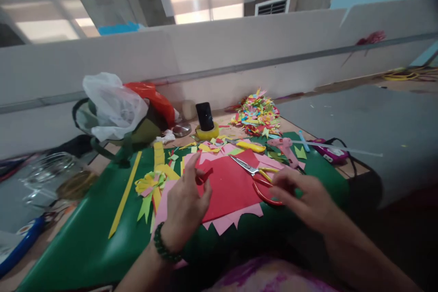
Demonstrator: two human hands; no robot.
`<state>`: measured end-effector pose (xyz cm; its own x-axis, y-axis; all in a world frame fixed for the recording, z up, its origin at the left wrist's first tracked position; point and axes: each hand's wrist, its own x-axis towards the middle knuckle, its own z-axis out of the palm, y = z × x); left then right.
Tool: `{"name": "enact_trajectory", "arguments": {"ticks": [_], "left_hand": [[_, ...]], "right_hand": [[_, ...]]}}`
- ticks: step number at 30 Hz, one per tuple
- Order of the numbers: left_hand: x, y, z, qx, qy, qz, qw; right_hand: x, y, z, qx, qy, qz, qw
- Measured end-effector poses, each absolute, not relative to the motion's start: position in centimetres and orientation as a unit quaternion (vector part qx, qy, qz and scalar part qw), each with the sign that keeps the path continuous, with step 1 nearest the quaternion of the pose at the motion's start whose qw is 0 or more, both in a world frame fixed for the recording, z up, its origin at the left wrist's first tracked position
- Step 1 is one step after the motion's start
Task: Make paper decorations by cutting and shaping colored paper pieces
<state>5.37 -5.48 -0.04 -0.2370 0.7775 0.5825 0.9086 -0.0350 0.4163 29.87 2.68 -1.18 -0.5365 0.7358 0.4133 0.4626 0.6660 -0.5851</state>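
Note:
My left hand (189, 200), with a dark green bead bracelet, is over the left side of a red paper sheet (229, 189). A small folded piece of red paper (206, 174) is pinched in its fingers; one finger points up. Scissors (251, 169) with one yellow and one red handle loop lie on the sheet, blades slightly apart and pointing up-left. My right hand (304, 194) is at the handle loops, thumb and fingers apart; whether it touches them is hard to see. Pink paper (222, 226) with jagged edges lies beneath the red sheet.
Left on the green cover (92, 219) are a yellow strip (126, 194) and a yellow paper flower (148, 185). Behind are a yellow cutter (251, 146), a pink glue gun (285, 148), a phone (205, 116) propped on a tape roll (207, 133), a paper-flower pile (258, 114) and a bag (143, 127).

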Motion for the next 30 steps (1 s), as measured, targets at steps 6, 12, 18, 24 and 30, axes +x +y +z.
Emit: {"name": "enact_trajectory", "arguments": {"ticks": [6, 12, 18, 24, 30], "left_hand": [[7.4, -7.2, -4.3, -0.615, -0.693, -0.309, 0.215], [6.7, -7.9, -6.0, -0.606, -0.722, -0.307, 0.131], [5.1, -8.7, -5.8, -0.54, -0.693, -0.474, -0.061], [2.5, -9.5, -4.8, -0.362, -0.544, -0.59, -0.474], [2.4, -10.1, -4.6, -0.27, -0.459, -0.631, -0.564]], "right_hand": [[20.5, -0.9, -1.8, -0.206, -0.836, 0.241, 0.448], [17.7, -0.3, -2.8, -0.224, -0.816, 0.35, 0.401], [17.2, 0.3, -2.6, -0.211, -0.79, 0.423, 0.391], [16.9, 0.5, -1.5, -0.157, -0.807, 0.458, 0.339], [15.4, -0.4, -2.5, -0.141, -0.828, 0.41, 0.355]]}}
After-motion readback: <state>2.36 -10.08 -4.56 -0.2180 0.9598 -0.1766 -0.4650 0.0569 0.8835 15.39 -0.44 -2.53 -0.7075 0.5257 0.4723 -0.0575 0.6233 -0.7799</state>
